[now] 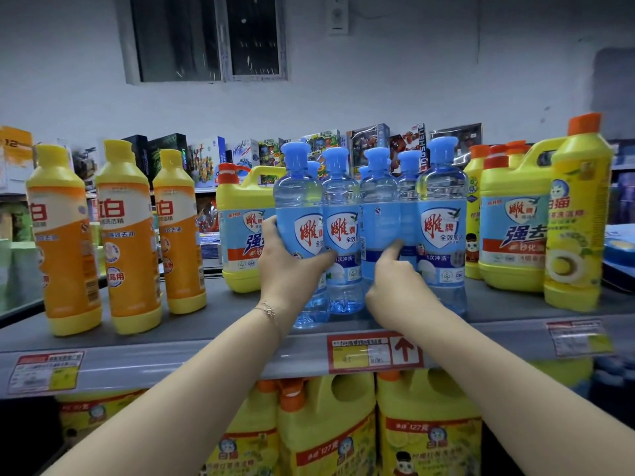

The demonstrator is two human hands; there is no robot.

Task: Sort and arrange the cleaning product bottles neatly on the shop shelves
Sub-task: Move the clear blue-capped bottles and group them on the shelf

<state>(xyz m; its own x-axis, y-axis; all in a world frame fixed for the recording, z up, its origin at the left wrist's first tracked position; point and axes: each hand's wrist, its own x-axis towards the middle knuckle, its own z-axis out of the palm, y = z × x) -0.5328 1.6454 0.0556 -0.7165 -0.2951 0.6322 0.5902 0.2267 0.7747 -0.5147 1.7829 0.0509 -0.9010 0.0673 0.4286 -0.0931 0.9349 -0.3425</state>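
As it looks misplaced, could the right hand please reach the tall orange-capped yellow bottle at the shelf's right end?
Probably yes: the right hand merely touches a blue bottle; the yellow bottle stands unobstructed.

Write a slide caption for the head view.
Left hand grips leftmost blue bottle on shelf; right hand touches middle bottle with one finger.

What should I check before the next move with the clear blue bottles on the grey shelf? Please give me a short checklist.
1. Left hand grips the leftmost clear blue plastic bottle: ok.
2. Right hand grip: cannot tell; only its index finger plainly touches the third blue bottle.
3. Labels facing front: not ok; that third bottle shows its back.
4. Blue bottles upright: ok.
5. Bare grey shelf left of the group, for shifting: ok.
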